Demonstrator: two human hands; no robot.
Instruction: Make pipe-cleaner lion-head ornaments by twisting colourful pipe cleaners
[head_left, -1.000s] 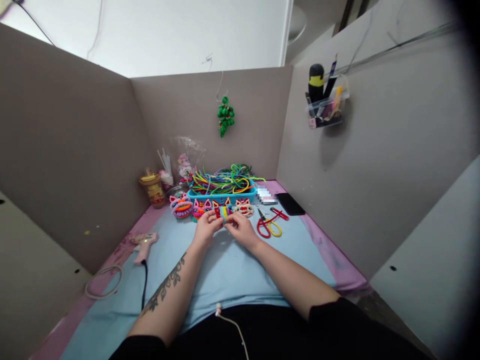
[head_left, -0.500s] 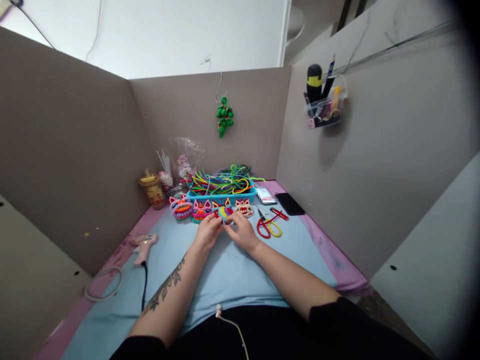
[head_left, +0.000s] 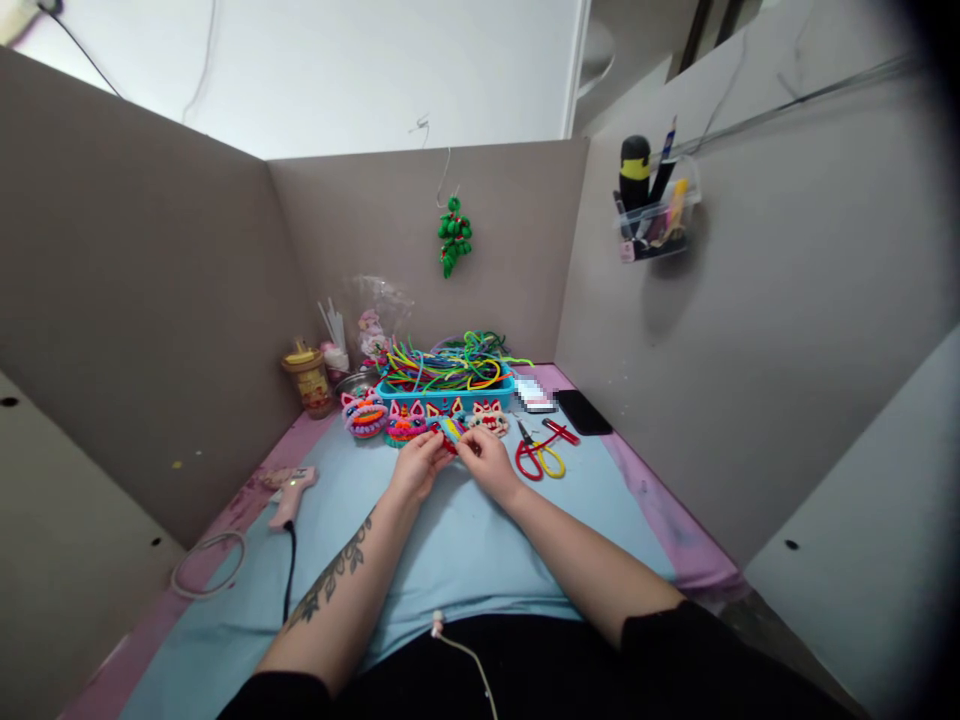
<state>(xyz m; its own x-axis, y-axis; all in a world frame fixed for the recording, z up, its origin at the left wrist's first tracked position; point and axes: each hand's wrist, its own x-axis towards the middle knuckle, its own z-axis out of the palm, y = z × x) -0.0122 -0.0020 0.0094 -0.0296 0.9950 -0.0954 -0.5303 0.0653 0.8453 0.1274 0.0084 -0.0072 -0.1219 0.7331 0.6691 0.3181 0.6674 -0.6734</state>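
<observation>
Between both hands is a small pipe-cleaner craft piece (head_left: pixel 452 429) with yellow, blue, purple and red bands. My left hand (head_left: pixel 421 462) grips its left side, fingers closed around the edge. On the right side, my right hand (head_left: pixel 485 458) pinches it with thumb and fingers, which partly cover it. Just beyond the hands stand several fuzzy animal-head figures: a purple and orange one (head_left: pixel 365 415), a pink one (head_left: pixel 406 424) and a cream one with red (head_left: pixel 489 417). Scissors (head_left: pixel 531 455) with one red and one yellow handle lie right of my right hand.
A blue basket (head_left: pixel 450 397) of colourful pipe cleaners stands at the back. A pink glue gun (head_left: pixel 292 497) with its cord lies left. A black phone (head_left: pixel 583 411) and a red-handled tool (head_left: pixel 561 432) lie right. A clear holder (head_left: pixel 656 235) hangs on the right panel.
The craft piece has turned slightly in my hands, its stripes now slanting and more red showing below. My right fingers have shifted their grip on it. The view has moved slightly.
</observation>
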